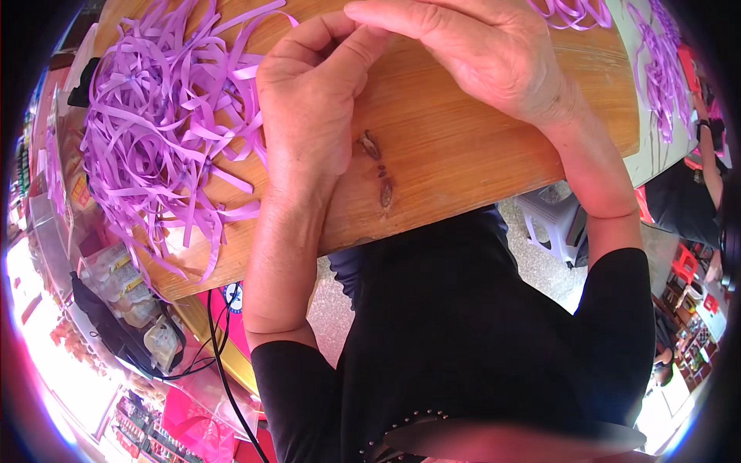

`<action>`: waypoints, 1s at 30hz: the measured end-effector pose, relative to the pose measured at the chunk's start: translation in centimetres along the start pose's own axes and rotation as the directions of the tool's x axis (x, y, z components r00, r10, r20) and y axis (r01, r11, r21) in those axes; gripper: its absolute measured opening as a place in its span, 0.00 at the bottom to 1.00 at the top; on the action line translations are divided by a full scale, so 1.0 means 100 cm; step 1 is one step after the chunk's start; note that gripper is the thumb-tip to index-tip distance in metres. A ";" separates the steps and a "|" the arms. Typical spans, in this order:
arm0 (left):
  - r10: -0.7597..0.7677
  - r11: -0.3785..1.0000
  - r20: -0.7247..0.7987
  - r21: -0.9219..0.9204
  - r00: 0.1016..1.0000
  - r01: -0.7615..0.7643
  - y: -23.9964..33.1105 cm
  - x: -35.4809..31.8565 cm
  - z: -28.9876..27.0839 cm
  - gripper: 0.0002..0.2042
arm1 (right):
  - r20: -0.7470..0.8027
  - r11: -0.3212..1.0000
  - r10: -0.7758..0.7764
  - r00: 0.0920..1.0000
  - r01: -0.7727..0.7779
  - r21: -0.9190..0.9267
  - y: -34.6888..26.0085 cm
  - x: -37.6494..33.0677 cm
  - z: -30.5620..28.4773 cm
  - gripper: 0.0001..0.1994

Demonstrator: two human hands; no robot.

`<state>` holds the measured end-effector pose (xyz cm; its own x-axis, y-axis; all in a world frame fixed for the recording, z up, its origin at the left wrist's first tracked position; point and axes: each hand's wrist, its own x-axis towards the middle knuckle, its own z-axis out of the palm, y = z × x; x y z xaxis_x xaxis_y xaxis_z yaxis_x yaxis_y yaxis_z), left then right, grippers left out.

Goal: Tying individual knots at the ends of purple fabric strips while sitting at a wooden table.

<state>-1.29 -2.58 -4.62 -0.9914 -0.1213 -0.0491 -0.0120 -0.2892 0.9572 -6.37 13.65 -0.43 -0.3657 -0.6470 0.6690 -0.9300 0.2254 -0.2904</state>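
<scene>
While the left hand point(309, 92) and right hand point(490, 58) meet with fingertips close together above the wooden table point(478, 162), seemingly for fine control, I cannot tell whether they pinch anything. Loose purple ribbons point(143, 104) lie heaped just left of the left hand, probably for easy reach.

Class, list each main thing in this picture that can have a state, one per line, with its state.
Left hand: fingers bent; grip unclear
Right hand: fingertips at the left hand's; grip unclear
Left ribbon pile: loose, tangled
Right-edge ribbons: loose, bunched
Table: partly covered by ribbons
Black cable: slack, curved
</scene>
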 end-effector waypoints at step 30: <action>0.048 0.983 0.050 -0.178 0.998 -0.038 0.002 -0.001 0.004 0.05 | -0.163 0.894 0.192 0.968 -0.104 0.435 0.002 0.002 0.000 0.05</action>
<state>-1.27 -2.29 -4.32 -0.9961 -0.0875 0.0111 0.0494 -0.4490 0.8922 -6.63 13.57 -0.36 -0.5387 -0.4640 0.7032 -0.7775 -0.0477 -0.6271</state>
